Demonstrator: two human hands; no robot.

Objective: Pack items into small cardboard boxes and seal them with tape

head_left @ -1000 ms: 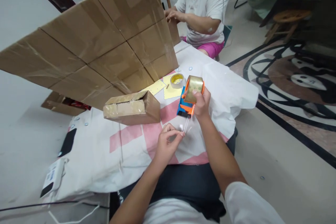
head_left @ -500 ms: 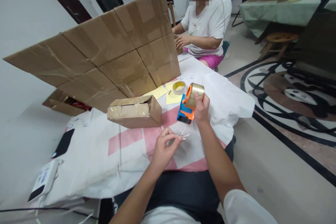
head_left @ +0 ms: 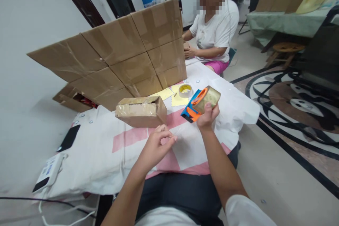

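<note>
My right hand (head_left: pixel 209 116) grips a blue and orange tape dispenser (head_left: pixel 194 107) loaded with a wide roll of packing tape, raised over the right of the table. To its left, the thumb and forefinger of my left hand (head_left: pixel 158 144) are pinched together on a thin see-through strip, apparently clear tape (head_left: pixel 179 133), whose outline is faint. Just beyond my left hand a small cardboard box (head_left: pixel 143 114) lies on the cloth, with tape on its near top edge and a slightly raised flap. Behind the dispenser rests another tape roll (head_left: pixel 185 94) with a yellow core.
A tall panel of joined cardboard (head_left: pixel 132 67) stands along the table's far left. Yellow paper (head_left: pixel 178 100) lies beneath the loose roll. A power strip (head_left: pixel 49 173) and a black flat object (head_left: pixel 69 137) are at the left edge. Across the table sits another person (head_left: pixel 215 31).
My right hand has moved right and turned the dispenser, tilting its roll. My left hand has shifted left with the strip, widening the space between the hands. The view has swung slightly.
</note>
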